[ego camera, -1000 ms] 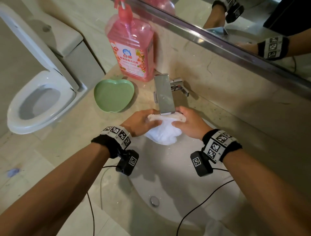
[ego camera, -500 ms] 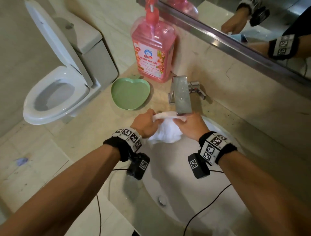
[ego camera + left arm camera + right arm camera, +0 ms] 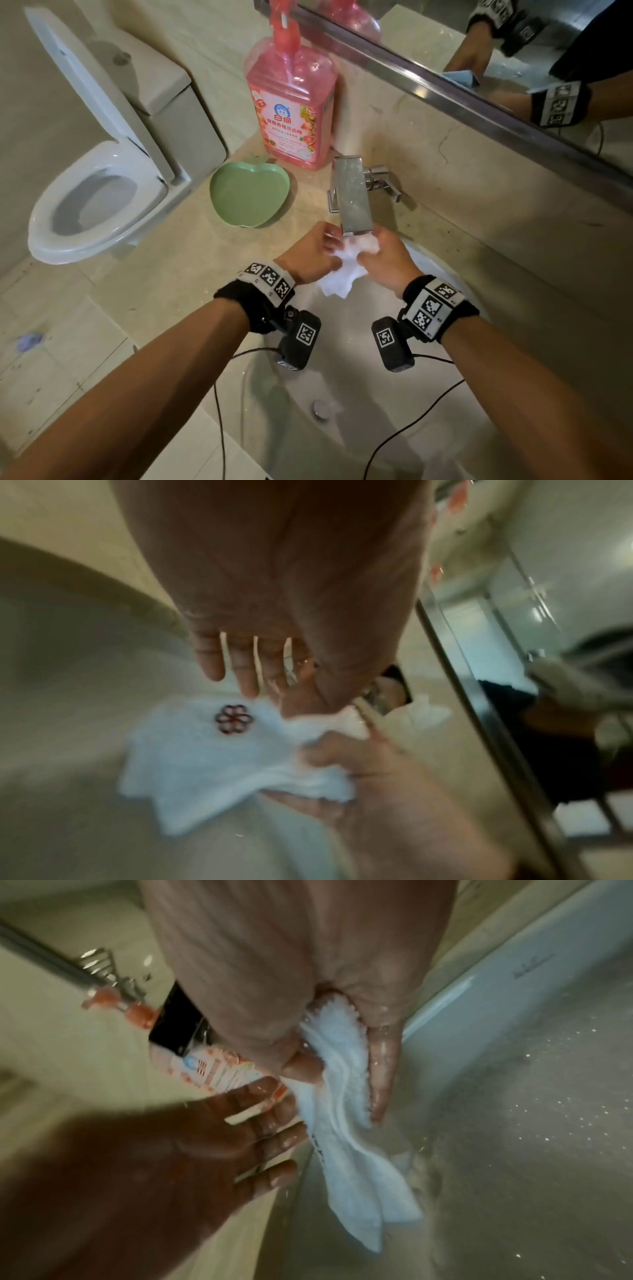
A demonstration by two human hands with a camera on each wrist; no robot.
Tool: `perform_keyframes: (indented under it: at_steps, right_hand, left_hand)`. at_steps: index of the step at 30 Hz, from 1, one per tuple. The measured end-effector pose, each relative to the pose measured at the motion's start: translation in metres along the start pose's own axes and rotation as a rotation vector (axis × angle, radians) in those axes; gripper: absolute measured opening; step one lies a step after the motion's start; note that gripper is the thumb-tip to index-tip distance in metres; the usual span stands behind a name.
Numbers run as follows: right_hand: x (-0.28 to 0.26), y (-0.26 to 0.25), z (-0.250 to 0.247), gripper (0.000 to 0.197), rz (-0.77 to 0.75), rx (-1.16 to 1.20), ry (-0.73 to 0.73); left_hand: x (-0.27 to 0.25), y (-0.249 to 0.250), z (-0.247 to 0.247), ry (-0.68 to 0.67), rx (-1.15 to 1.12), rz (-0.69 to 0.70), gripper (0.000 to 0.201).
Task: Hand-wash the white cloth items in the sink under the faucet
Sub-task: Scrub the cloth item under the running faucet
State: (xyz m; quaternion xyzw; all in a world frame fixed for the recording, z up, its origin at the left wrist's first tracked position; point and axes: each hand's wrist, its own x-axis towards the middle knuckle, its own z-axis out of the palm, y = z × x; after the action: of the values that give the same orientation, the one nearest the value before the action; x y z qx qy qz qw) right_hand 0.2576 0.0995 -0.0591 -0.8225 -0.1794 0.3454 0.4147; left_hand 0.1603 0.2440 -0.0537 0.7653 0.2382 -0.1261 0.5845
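Right hand [image 3: 383, 260] grips the bunched cloth [image 3: 342, 277] under the faucet [image 3: 352, 195] over the sink [image 3: 445, 394], left hand [image 3: 308, 253] flat against it, fingers straight.

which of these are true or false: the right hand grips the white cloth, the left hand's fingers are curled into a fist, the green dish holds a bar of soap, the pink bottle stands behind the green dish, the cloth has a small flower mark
1. The right hand grips the white cloth. True.
2. The left hand is curled into a fist. False: its fingers are straight and spread beside the cloth.
3. The green dish holds a bar of soap. False: nothing shows in it.
4. The pink bottle stands behind the green dish, near the wall. True.
5. The cloth bears a small dark flower mark. True.
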Motion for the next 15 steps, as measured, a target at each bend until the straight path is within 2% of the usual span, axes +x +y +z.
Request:
perform_keyframes:
  at_steps: [2,3,5,8,11,14,15]
  right_hand:
    - [-0.002,0.002,-0.007,0.044,-0.024,0.106,0.003]
    - [-0.002,0.004,-0.011,0.039,-0.037,0.14,0.001]
    - [-0.002,0.006,-0.02,0.035,-0.059,0.177,-0.031]
    - [-0.001,0.013,-0.03,0.047,-0.128,0.227,-0.093]
    - [0.001,0.018,-0.039,0.044,-0.127,0.219,-0.138]
    - [0.005,0.019,-0.047,0.021,0.012,0.248,-0.194]
    - [0.007,0.019,-0.049,0.022,0.088,0.298,-0.23]
  left_hand:
    - [0.009,-0.008,0.001,-0.037,0.252,0.077,0.073]
    - [0.014,-0.01,0.002,-0.071,0.306,0.1,0.083]
    - [0.024,-0.013,0.005,-0.118,0.318,0.102,0.089]
    - [0.035,-0.018,0.008,-0.083,0.307,0.07,0.08]
    - [0.04,-0.02,0.014,-0.036,0.425,0.05,0.065]
    - [0.042,-0.013,0.017,0.051,0.519,0.147,0.052]
    - [0.04,-0.009,0.017,0.058,0.551,0.199,0.05]
